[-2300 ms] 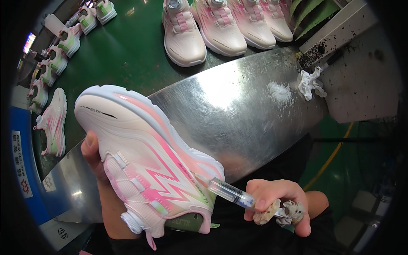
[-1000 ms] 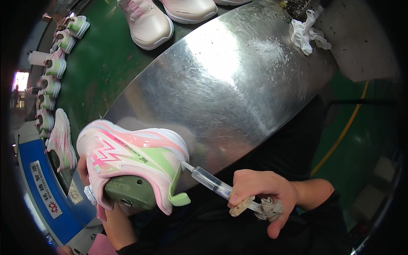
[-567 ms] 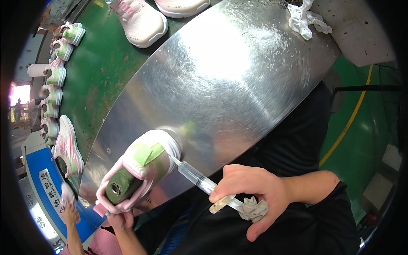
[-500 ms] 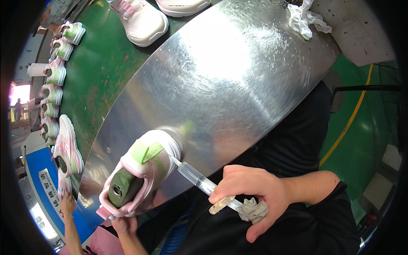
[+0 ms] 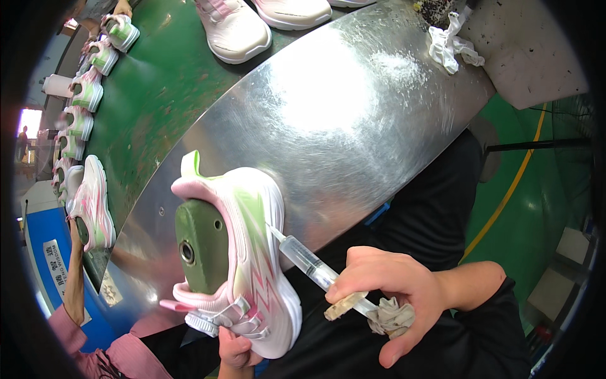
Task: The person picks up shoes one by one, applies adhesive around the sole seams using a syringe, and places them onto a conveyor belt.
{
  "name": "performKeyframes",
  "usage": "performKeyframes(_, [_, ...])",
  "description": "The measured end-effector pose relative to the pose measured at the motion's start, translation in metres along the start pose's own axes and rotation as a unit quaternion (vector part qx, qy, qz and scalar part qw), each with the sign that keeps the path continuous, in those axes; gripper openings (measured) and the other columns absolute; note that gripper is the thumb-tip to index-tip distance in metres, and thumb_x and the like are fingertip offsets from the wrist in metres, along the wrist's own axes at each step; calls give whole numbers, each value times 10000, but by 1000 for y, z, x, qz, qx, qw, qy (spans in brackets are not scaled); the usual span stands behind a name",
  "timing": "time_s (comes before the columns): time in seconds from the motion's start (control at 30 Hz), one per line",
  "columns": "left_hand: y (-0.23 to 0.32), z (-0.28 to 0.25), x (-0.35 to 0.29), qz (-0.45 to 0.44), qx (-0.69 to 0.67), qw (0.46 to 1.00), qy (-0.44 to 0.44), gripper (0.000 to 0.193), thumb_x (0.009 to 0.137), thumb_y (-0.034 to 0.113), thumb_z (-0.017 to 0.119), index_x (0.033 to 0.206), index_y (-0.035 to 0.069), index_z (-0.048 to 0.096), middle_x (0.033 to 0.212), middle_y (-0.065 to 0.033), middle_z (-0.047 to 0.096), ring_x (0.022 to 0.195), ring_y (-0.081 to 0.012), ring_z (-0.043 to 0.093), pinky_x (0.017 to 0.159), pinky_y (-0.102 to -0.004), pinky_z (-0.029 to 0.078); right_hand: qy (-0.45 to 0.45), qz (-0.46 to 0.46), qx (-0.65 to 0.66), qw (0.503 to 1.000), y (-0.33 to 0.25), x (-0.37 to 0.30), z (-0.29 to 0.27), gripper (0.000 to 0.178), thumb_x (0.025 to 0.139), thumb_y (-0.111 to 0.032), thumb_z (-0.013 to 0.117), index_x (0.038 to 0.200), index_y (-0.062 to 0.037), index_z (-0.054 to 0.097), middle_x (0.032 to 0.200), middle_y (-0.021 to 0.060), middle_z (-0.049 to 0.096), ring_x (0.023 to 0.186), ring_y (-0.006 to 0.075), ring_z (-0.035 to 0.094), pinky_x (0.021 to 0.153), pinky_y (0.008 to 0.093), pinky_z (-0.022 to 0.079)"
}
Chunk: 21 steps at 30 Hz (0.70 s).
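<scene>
My left hand grips a pink, white and light-green sneaker by its front part, at the bottom of the view. A dark green shoe last with a metal-ringed hole fills the sneaker's opening. In my right hand is a clear syringe, its flange wrapped in yellowed material and its plunger end in crumpled pale cloth. The syringe's fine tip is at the side of the sneaker, close to the line between upper and white sole; whether it touches, I cannot tell.
A shiny metal plate lies across my lap, against a green work surface. Pale sneakers stand at the top, and several more line the left. A co-worker's arm reaches to a sneaker. White cloth lies far right.
The sneaker has been turned and shifted right, so its long side faces the syringe instead of its heel. My right hand with the syringe has moved slightly right and down.
</scene>
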State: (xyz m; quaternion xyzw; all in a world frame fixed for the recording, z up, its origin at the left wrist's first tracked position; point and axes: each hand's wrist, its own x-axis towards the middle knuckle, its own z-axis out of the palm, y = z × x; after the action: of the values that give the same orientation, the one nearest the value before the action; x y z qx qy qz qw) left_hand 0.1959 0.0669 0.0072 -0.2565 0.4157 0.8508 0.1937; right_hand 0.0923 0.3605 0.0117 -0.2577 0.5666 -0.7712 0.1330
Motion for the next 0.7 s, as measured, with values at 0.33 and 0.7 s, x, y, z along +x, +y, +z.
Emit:
performKeyframes(0.33, [-17,29,25,-151,-101,976,-121,819,633,56,600,1381,-18,274,1254,-215,513,1155,-376,526,965,-486,454,-43,18,7,999,-40,-7,2,742,609,-407,852,1129,40,569,983,96,655,774,197,518,695,301,374])
performKeyframes(0.7, [-28,76,73,-198,-121,959,-165,705,639,83,734,1278,32,442,1134,-168,577,1059,-352,570,900,-526,478,-26,146,-36,988,-113,-31,-6,560,684,-376,805,1081,-17,638,974,71,672,650,162,489,617,272,339])
